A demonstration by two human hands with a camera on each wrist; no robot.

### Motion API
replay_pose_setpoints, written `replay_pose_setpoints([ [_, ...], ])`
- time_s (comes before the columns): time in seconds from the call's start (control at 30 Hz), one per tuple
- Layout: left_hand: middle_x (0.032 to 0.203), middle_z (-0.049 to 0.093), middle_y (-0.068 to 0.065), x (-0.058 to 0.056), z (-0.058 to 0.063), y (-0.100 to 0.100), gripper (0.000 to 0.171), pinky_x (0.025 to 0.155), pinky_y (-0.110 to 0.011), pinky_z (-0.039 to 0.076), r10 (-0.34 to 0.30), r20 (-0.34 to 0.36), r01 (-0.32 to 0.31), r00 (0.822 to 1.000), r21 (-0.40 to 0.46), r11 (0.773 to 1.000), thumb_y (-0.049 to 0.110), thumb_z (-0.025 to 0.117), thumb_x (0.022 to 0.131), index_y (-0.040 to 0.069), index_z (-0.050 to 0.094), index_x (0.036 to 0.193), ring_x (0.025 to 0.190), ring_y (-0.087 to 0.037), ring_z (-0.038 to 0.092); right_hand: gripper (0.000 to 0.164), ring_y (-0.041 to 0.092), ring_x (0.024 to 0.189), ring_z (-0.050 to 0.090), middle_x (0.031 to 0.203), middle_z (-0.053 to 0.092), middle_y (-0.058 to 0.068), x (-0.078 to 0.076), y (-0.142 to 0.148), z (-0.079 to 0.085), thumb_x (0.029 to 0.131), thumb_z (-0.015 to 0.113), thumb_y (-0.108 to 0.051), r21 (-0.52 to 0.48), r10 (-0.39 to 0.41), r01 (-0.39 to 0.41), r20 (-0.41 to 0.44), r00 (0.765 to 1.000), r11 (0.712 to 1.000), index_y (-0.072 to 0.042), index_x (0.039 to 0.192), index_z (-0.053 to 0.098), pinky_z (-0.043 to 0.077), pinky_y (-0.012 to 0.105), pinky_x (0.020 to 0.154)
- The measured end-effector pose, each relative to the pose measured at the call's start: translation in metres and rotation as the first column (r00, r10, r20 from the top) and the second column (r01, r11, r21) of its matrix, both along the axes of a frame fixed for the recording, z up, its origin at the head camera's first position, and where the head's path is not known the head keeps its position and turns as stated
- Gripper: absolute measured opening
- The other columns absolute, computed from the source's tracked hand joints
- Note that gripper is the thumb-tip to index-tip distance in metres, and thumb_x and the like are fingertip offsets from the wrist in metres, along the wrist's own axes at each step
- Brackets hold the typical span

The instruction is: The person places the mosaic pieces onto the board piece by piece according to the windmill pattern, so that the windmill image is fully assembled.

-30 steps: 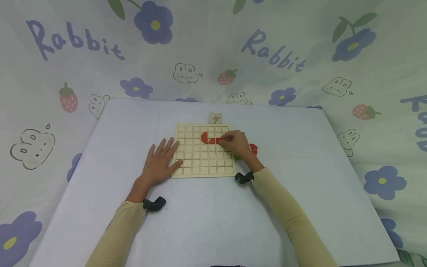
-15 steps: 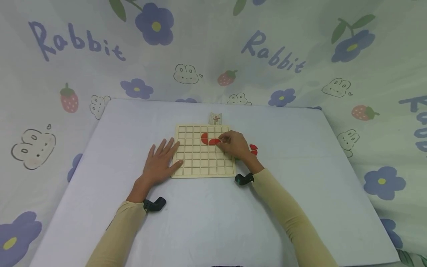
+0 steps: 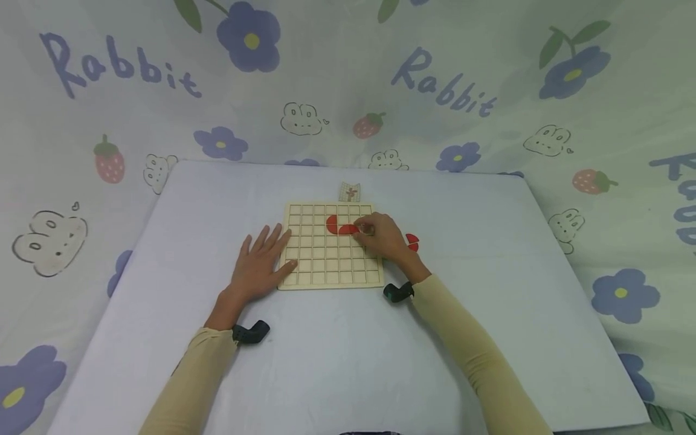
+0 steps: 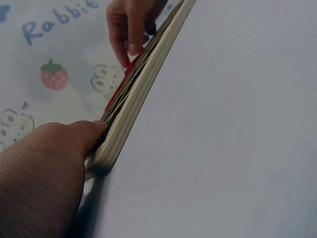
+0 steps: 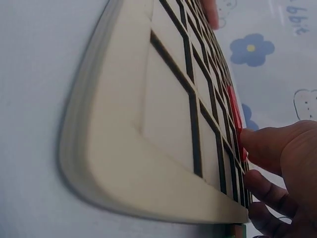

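A pale wooden grid board (image 3: 319,266) lies on the white table. My left hand (image 3: 257,266) rests with spread fingers on its left edge; in the left wrist view the thumb (image 4: 89,133) lies over the rim. My right hand (image 3: 383,237) is above the right half of the board, pinching the end of a red quarter-round piece (image 3: 348,229) with thumb and fingers. Left of that piece, a red rounded shape (image 3: 332,225) sits in the cells. In the right wrist view the thumb (image 5: 262,144) touches red; the exact grip is partly hidden.
Two red pieces (image 3: 413,242) lie on the table right of the board, beside my right wrist. A small patterned card (image 3: 350,193) lies behind the board's far edge. A green bit (image 5: 239,230) shows beyond the board's corner. A printed curtain (image 3: 348,78) hangs behind the table.
My right fingers have shifted slightly on the red piece, which now lies flatter in the cells. The green piece beside the board has become hidden in the head view. The left hand stays put.
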State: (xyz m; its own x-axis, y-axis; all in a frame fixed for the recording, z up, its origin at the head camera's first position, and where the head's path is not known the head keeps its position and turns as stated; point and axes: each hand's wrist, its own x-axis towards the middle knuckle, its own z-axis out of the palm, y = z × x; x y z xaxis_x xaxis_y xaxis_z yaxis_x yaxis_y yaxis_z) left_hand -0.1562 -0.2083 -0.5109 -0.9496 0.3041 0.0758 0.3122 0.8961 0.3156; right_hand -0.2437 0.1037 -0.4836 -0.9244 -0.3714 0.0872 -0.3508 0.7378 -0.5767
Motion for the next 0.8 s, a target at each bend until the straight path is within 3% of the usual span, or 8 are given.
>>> replay_pose_setpoints([
  [0.13,0.163,0.014,-0.009,-0.0004,-0.0011,-0.0007,0.078,0.114,-0.058,-0.002,0.001,-0.006,-0.001,1.000,0.000,1.000,0.061,0.040,0.097,0.015,0.022,0.158,0.149,-0.032,0.004,0.024,0.017,0.083,0.055,0.089,0.064,0.000,-0.0015,-0.0038,0.0014,0.090,0.073,-0.025,-0.021,0.010,-0.011,-0.044,0.999,1.000,-0.014,0.111,0.076,0.047,0.034,0.071],
  [0.37,0.163,0.013,-0.009,-0.0013,-0.0010,0.0017,0.078,0.114,-0.057,-0.003,-0.001,0.002,0.001,1.000,0.010,1.000,0.062,0.039,0.097,0.016,0.021,0.158,0.149,-0.032,0.004,0.016,0.016,0.082,0.058,0.088,0.065,-0.002,-0.0037,-0.0065,0.0063,0.089,0.073,-0.025,0.063,-0.017,0.021,-0.061,0.998,0.998,-0.015,0.101,0.078,0.049,0.034,0.069],
  [0.67,0.163,0.014,-0.010,-0.0004,0.0035,0.0003,0.079,0.115,-0.058,-0.001,0.004,-0.001,-0.004,1.000,-0.004,1.000,0.060,0.043,0.097,0.014,0.023,0.158,0.149,-0.033,0.005,0.021,0.016,0.085,0.060,0.094,0.068,0.001,-0.0051,-0.0061,0.0077,0.090,0.073,-0.023,-0.012,-0.002,0.003,0.052,0.999,1.000,-0.008,0.106,0.076,0.050,0.033,0.077],
  [0.8,0.163,0.015,-0.009,0.0003,0.0011,0.0011,0.078,0.115,-0.057,-0.001,0.004,0.002,-0.004,1.000,0.002,1.000,0.060,0.042,0.097,0.015,0.023,0.158,0.149,-0.032,0.005,0.024,0.017,0.085,0.058,0.093,0.066,0.000,-0.0028,-0.0048,0.0066,0.089,0.074,-0.022,-0.023,-0.003,0.004,0.063,0.998,1.000,-0.009,0.110,0.074,0.049,0.034,0.077],
])
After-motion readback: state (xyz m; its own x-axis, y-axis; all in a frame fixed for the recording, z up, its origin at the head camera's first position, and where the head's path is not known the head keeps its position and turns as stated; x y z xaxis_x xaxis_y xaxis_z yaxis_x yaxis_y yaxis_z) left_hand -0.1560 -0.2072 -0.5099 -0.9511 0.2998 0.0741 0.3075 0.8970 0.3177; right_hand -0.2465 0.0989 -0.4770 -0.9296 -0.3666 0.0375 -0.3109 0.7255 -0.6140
